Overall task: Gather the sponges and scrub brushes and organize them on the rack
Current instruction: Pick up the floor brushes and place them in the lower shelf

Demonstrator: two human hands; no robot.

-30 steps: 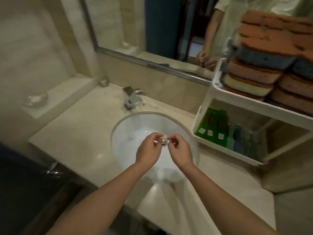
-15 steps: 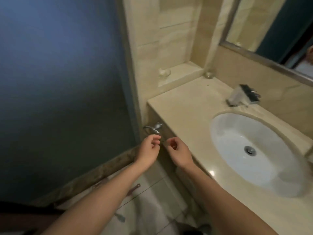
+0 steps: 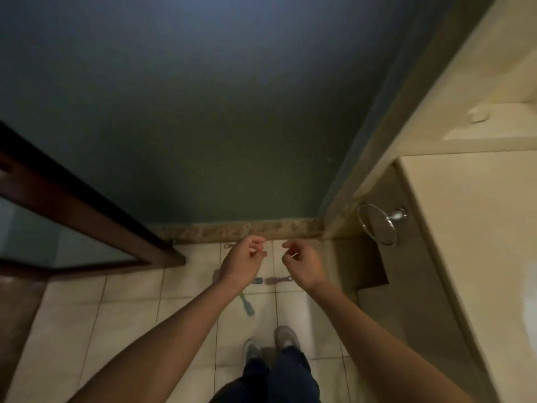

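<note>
Head view: my left hand (image 3: 242, 264) and right hand (image 3: 302, 266) hang loosely curled, empty, over brushes (image 3: 277, 280) on the floor (image 3: 130, 315) at six o'clock, likely light and stiff, so I'd take the handles.

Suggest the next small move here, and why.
Probably crouch and lower the right hand to the pinkish brush on the floor tiles. It and the left hand hold nothing, and a teal brush lies nearby too.
</note>
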